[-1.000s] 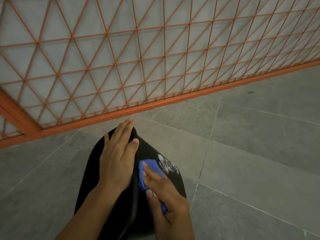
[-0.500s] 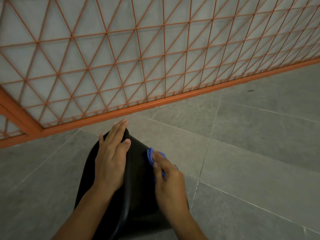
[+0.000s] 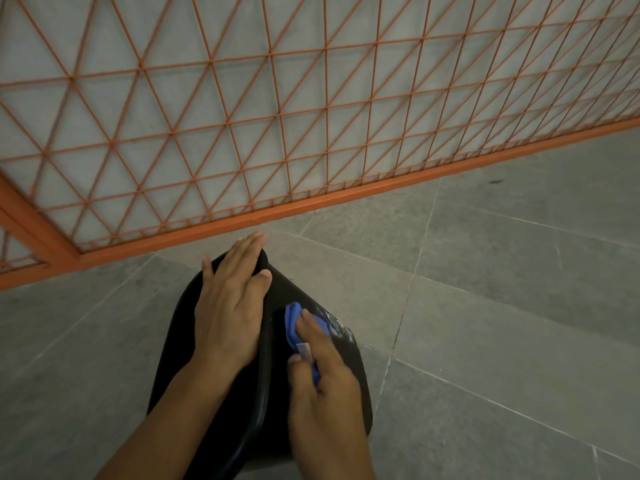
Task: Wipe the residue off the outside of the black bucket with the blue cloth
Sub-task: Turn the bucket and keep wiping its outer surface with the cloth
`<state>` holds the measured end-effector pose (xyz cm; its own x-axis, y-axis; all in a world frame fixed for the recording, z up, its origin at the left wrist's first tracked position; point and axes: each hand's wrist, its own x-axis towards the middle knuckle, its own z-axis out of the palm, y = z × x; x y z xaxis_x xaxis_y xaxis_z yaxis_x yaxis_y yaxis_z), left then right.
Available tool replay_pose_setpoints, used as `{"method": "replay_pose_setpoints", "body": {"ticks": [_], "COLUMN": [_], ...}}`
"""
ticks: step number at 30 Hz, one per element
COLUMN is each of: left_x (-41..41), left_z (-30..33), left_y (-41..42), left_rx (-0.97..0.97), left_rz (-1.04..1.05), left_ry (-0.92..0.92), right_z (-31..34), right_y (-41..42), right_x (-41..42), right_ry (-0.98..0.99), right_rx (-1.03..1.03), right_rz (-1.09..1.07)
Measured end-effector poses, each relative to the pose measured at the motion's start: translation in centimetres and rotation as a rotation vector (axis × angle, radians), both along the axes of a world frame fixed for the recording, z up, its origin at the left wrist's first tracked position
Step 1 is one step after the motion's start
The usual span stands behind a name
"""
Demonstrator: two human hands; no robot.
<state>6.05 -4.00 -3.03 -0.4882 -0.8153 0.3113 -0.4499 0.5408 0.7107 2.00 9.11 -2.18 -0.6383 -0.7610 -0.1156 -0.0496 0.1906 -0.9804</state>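
The black bucket (image 3: 180,348) lies on its side on the grey floor, low in the middle of the view. My left hand (image 3: 227,308) rests flat on its upper side, fingers straight and reaching over the far end. My right hand (image 3: 320,375) grips the bunched blue cloth (image 3: 292,322) and presses it against the bucket's right side. Whitish residue (image 3: 337,323) shows on the black wall just right of the cloth. My hands and forearms hide much of the bucket's top.
An orange metal lattice fence (image 3: 277,133) with a solid orange bottom rail (image 3: 311,202) runs across the view just beyond the bucket. Grey floor tiles (image 3: 502,306) with pale joints spread to the right and left.
My right hand has drawn the blue cloth back down the bucket's right side towards me, and the whitish residue shows again beside it. My left hand stays flat on the bucket.
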Motion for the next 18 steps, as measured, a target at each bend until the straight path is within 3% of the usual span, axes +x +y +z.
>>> {"method": "replay_pose_setpoints", "body": {"ticks": [4,10,13,18], "left_x": [-0.1,-0.6,0.2,0.5], "left_z": [0.0,0.1,-0.1,-0.1], "left_y": [0.0,0.5,-0.3,-0.4], "left_rx": [0.013,-0.021,0.034,0.064], "left_rz": [-0.008,-0.038,-0.049,-0.009], "left_ry": [0.015,0.018,0.065,0.082], "right_z": [0.3,-0.3,-0.5,-5.1], "right_y": [-1.2,-1.0,-1.7,-4.2], "right_x": [-1.0,-1.1,-0.5,-5.1], "right_ry": [-0.002,0.050,0.159,0.158], "right_rx": [-0.070,-0.132,-0.211,0.011], "right_rz": [0.070,0.005,0.084,0.043]}}
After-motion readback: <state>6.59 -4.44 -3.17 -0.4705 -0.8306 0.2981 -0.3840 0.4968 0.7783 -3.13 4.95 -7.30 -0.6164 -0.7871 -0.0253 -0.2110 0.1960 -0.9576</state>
